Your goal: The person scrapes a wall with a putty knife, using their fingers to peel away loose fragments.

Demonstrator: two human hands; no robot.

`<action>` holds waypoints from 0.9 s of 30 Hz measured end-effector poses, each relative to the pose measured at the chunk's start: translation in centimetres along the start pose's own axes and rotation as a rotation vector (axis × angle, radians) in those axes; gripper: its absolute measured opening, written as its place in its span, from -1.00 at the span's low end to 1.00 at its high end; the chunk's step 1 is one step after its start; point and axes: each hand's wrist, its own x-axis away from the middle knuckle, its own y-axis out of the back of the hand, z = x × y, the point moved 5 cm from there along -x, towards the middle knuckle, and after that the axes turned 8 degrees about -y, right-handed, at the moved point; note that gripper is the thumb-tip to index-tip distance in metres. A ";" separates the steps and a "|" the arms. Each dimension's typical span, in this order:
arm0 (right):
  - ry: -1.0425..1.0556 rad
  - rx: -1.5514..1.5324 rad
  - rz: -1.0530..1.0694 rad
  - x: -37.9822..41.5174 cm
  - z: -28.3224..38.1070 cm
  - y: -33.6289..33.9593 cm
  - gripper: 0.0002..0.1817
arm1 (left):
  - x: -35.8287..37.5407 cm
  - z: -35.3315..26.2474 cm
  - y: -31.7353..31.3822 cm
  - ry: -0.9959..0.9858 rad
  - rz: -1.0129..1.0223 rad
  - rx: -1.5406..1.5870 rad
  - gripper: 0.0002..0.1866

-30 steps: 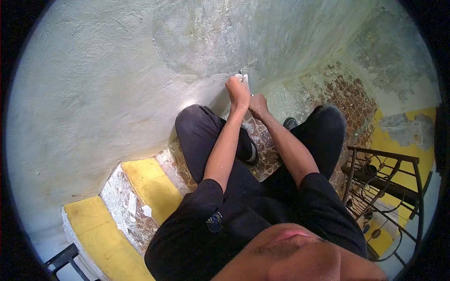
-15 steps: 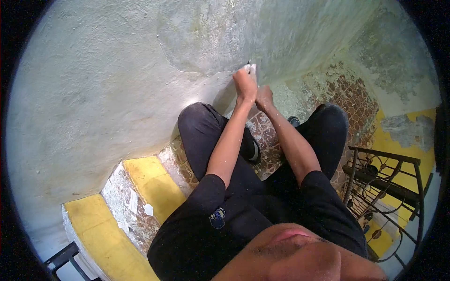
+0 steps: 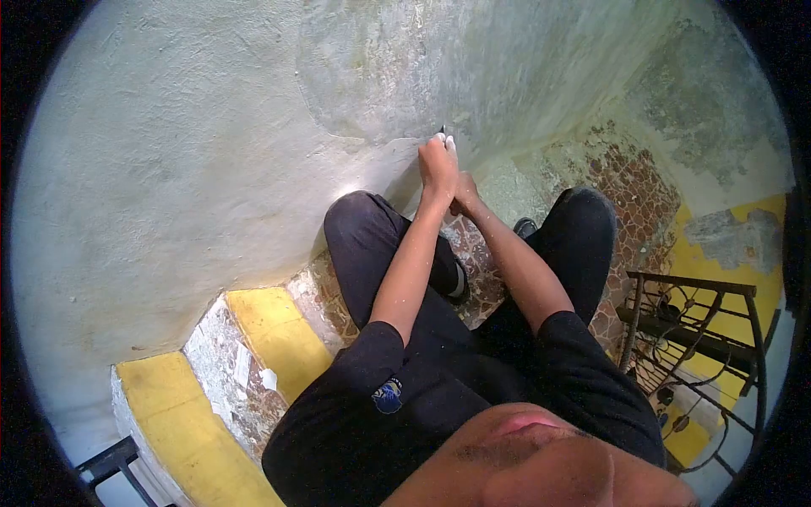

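Soft, moderate light; glare spot on the wall [image 3: 194, 160] beside one knee [image 3: 359, 218]; fisheye bending, black noisy corners.

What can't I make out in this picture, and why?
All in the head view:
Tool: only a dark tip shows; left hand hides the rest.
Right hand: fingers turned away, partly behind left wrist.
Right shoe: partly behind right leg.
Black frame, lower left: cut off by picture's dark rim.
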 end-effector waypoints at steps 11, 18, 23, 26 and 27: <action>-0.022 0.070 -0.074 2.5 0.9 1.4 -0.45 | 0.4 0.9 -0.8 0.002 0.024 -0.007 -0.77; -0.113 0.004 -0.091 4.8 2.1 1.8 -0.55 | 0.6 1.0 -0.4 -0.018 0.030 -0.019 -0.77; -0.102 0.044 -0.085 4.8 2.4 1.8 -0.53 | 0.6 0.7 -0.1 0.062 0.082 0.048 -0.76; -0.135 0.083 -0.116 4.8 2.5 2.4 -0.45 | 0.4 1.1 -0.5 0.034 0.045 0.035 -0.76; -0.143 0.134 -0.117 4.8 2.4 2.6 -0.33 | 0.5 1.5 -0.9 0.035 0.047 0.035 -0.76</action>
